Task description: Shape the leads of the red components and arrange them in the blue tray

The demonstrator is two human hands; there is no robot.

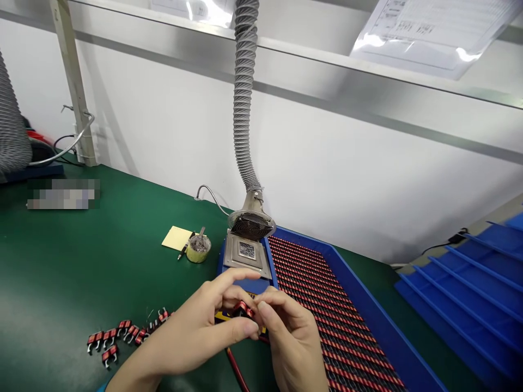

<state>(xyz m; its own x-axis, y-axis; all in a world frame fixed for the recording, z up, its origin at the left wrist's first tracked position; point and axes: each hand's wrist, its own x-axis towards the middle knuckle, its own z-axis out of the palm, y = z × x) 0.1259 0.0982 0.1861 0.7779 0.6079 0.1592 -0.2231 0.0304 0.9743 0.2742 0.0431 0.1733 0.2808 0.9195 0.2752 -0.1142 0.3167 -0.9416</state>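
Between the thumb and fingers of my left hand point(208, 316) is a small red-and-black coil point(244, 309), partly covered by the fingertips. My right hand point(288, 332) pinches at the coil's right end; whether its fingertips grip the body or a thin wire lead is hidden. Both hands are just in front of a solder pot point(232, 253) with a shiny square of metal on top. Left of my forearm, several similar coils point(109, 336) lie loose on the green table point(73, 272). A dark red stick-like tool point(237, 370) lies below the hands.
A blue tray point(368, 310) holds dense rows of coils on the right. Over the solder pot hangs a ribbed fume hose point(244, 98). A small round tub point(198, 250), a pen point(184, 247) and yellow paper point(175, 237) are left of it. Stacked blue trays point(461, 294) stand far right.
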